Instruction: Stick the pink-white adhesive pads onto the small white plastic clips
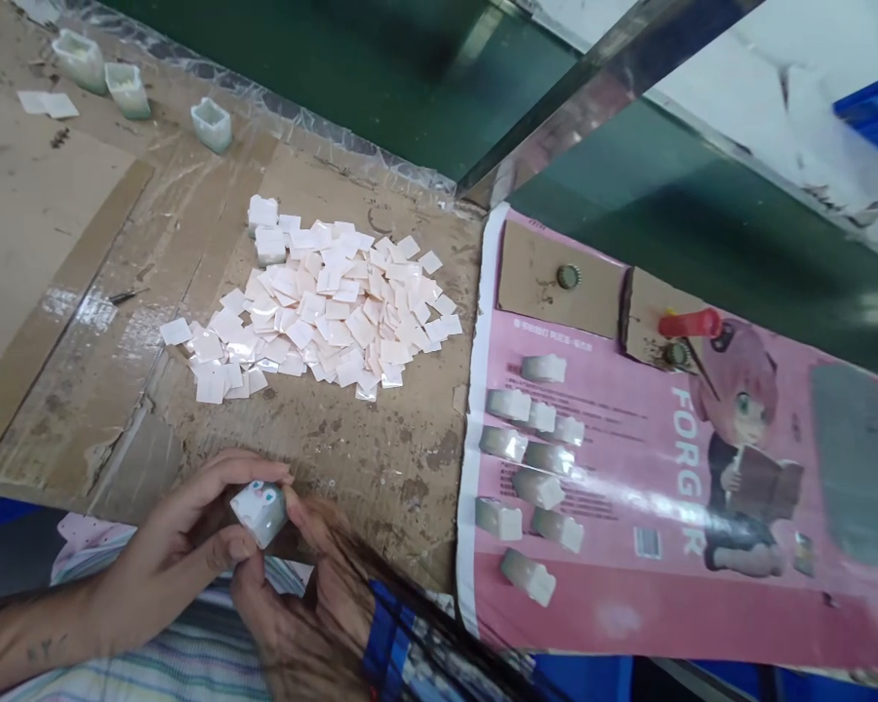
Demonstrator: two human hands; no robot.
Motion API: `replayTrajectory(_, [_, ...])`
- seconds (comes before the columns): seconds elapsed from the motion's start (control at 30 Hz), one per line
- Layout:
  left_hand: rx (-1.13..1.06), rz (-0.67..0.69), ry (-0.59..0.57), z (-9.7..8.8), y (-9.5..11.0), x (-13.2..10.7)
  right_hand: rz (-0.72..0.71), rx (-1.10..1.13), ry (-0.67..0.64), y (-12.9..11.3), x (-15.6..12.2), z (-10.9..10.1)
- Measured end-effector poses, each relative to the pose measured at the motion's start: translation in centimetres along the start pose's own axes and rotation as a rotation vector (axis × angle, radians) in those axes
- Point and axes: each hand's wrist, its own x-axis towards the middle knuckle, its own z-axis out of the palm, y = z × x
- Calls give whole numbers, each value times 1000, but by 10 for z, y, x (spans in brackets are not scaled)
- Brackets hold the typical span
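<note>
A small pale grey-green moulded piece [261, 512] with a white top and blue and reddish marks is held at the table's front edge. My left hand [182, 536] has its thumb and fingers closed round its left side. From the other side, my right hand [297, 595] grips the same piece with bent fingers; dark strands of hair hide part of that hand. Beyond both hands lies a loose heap of small pale square pieces [337, 302], some with shiny film. Two similar white-topped pieces [269, 244] stand at the heap's back left edge.
On a pink printed sheet [615, 604] at right lie several pale moulded pieces [541, 487]. Behind them are cardboard pads [531, 292] with bottle caps [569, 277] and a red tube [688, 323]. Hollow pieces [212, 125] stand at back left. A metal post [592, 102] rises behind.
</note>
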Motion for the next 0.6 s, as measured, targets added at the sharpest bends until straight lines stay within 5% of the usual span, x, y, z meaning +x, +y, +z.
replayTrajectory(0.2, [-78,48,17,0,0,0,-60,-44,-203,1,5,-10])
replayTrajectory(0.37, [-82,19,75,-2,-5,2,-35,-83,-173,7,7,-10])
replayTrajectory(0.5, [11,-34,-22,-13,6,4,-70,-97,-125,8,4,-1])
replayTrajectory(0.6, [209,37,-58,-20,13,2,-98,-115,-212,0,10,-12])
